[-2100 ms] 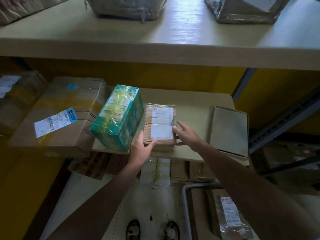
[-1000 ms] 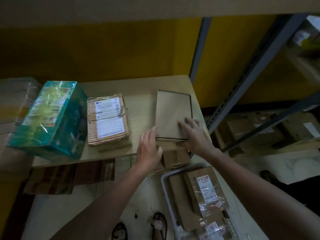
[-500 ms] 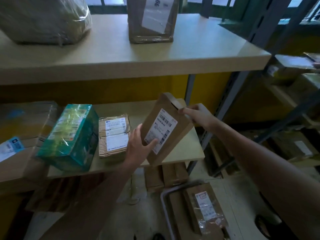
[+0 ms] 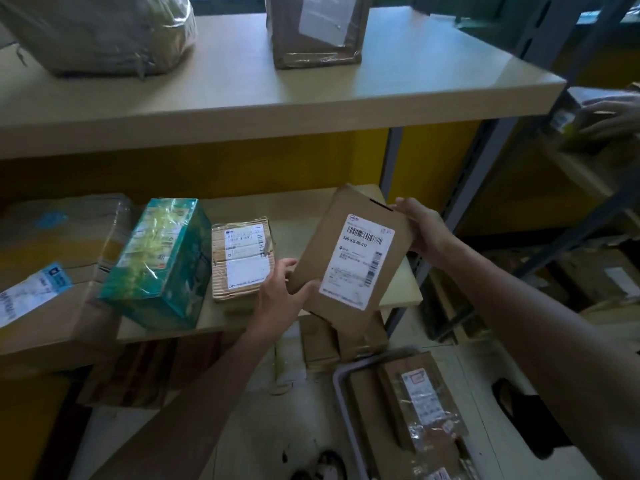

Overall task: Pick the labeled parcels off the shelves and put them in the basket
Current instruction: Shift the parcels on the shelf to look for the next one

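bare shelf board [image 4: 298,209] behind — teal box [image 4: 162,261], taped parcel [image 4: 242,258] leftward

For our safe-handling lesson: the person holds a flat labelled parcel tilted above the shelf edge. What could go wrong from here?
The left hand and right hand hold the flat parcel only at its edges; it may slip and miss the basket.
The left hand may knock the taped parcel near the shelf edge.

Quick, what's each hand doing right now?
Left hand: holding the flat brown parcel at its lower edge.
Right hand: holding the same parcel's upper corner.
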Tool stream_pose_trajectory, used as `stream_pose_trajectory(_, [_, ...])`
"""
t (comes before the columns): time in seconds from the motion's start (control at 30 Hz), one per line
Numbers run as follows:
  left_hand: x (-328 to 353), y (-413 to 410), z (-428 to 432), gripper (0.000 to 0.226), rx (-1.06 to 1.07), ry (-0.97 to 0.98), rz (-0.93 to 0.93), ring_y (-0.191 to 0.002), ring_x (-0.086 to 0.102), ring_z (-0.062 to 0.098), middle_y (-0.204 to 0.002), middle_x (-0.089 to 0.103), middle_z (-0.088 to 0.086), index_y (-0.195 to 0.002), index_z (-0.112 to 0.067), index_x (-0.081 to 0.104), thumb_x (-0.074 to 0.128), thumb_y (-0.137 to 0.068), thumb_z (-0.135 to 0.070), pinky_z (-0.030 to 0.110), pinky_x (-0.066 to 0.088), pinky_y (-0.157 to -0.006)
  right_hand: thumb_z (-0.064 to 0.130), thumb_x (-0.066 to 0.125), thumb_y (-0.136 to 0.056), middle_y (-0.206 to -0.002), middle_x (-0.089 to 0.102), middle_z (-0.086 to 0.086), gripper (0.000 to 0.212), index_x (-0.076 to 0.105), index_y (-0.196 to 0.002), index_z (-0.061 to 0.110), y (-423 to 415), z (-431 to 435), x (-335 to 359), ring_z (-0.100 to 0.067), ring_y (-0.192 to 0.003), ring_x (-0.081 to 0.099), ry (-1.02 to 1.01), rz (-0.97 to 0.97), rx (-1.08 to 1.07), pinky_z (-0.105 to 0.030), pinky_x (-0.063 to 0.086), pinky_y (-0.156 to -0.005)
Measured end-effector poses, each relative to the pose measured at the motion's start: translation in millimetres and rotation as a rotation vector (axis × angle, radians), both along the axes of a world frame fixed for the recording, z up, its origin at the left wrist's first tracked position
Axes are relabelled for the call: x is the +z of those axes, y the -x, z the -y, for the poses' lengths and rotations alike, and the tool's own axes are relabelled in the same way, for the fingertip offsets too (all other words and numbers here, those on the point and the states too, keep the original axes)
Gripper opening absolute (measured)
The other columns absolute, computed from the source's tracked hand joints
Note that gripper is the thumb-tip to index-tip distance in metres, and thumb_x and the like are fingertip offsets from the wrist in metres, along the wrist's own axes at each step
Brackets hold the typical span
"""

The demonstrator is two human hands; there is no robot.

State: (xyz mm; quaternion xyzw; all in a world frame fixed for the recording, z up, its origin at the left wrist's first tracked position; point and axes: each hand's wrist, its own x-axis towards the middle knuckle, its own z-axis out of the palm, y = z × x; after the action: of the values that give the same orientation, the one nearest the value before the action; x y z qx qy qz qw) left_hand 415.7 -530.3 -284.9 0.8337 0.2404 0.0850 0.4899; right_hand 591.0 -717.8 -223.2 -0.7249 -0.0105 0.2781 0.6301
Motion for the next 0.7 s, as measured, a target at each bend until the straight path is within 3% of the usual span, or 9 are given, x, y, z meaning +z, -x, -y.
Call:
stream_pose_trajectory(0.1, [-1.8,-0.1,6.2,0.044,-0.039,0.076,-0.016,-0.101,0.058,0.024,-0.115,0.058,0.009,-0.123,-0.018,0.047,0.063,-0.084,-0.029,0.044,0.052,-0.085,0.043,0.052,-0.09,-0.122,0.058,-0.011,0.038,0.054,-0.12,0.02,8.7,-13.1,-9.1,-0.027,-0.109,0.056,-0.141,-0.037,-0.186,-0.043,0.045,-0.091])
stream_pose_trajectory(0.23, [-3.7,-16.2,22.3,0.042,0.095,0.041,0.005,-0.109,0.05,0.025,-0.122,0.052,0.011,-0.128,-0.014,0.044,0.055,-0.09,-0.029,0.042,0.046,-0.091,0.023,0.071,-0.081,-0.12,0.061,-0.004,0.082,0.02,-0.145,0.032,27.7,-14.7,-33.7,-0.022,-0.1,0.064,0.078,0.055,0.043,-0.041,0.057,-0.067])
stream_pose_trajectory(0.3, [-8.9,-22.5,27.6,0.048,0.106,0.049,0.002,-0.116,0.045,0.025,-0.129,0.048,0.009,-0.134,-0.018,0.037,0.053,-0.09,-0.03,0.044,0.044,-0.095,0.011,0.07,-0.08,-0.125,0.058,-0.007,0.089,0.015,-0.147,0.032,32.7,-11.1,-48.4,-0.026,-0.105,0.063,0.2,0.123,0.071,-0.048,0.058,-0.072])
stream_pose_trajectory(0.4, [-21.9,-21.4,29.9,0.071,-0.045,0.079,-0.033,-0.119,0.043,0.019,-0.135,0.043,0.003,-0.14,-0.025,0.025,0.065,-0.082,-0.033,0.042,0.045,-0.097,0.011,0.067,-0.084,-0.132,0.054,-0.011,0.084,0.016,-0.148,0.028,33.4,-1.1,-65.0,-0.028,-0.112,0.06,0.206,0.176,-0.033,-0.051,0.056,-0.081])
stream_pose_trajectory(0.5, [-33.8,-22.8,33.1,0.096,-0.188,-0.059,-0.113,-0.12,0.04,0.014,-0.136,0.04,0.0,-0.144,-0.026,0.018,0.078,-0.069,-0.03,0.032,0.039,-0.097,0.018,0.065,-0.086,-0.138,0.051,-0.008,0.072,0.026,-0.146,0.023,26.2,9.8,-74.9,-0.025,-0.118,0.057,0.312,0.26,-0.069,-0.048,0.054,-0.088])
stream_pose_trajectory(0.63, [-44.9,-36.7,49.0,0.084,-0.15,-0.077,-0.082,-0.117,0.05,0.022,-0.133,0.049,0.003,-0.142,-0.023,0.025,0.074,-0.074,-0.022,0.039,0.047,-0.097,0.019,0.063,-0.088,-0.141,0.048,-0.004,0.066,0.03,-0.145,0.024,10.7,21.8,-78.6,-0.021,-0.122,0.052,0.369,0.327,-0.024,-0.031,0.048,-0.086])
stream_pose_trajectory(0.7, [-50.9,-45.5,57.1,0.078,-0.098,-0.186,-0.132,-0.115,0.049,0.024,-0.13,0.052,0.004,-0.142,-0.021,0.028,0.071,-0.077,-0.029,0.04,0.045,-0.097,0.02,0.064,-0.087,-0.143,0.045,-0.004,0.068,0.03,-0.145,0.022,3.5,24.4,-80.7,-0.022,-0.125,0.049,0.432,0.327,0.085,-0.031,0.046,-0.089])
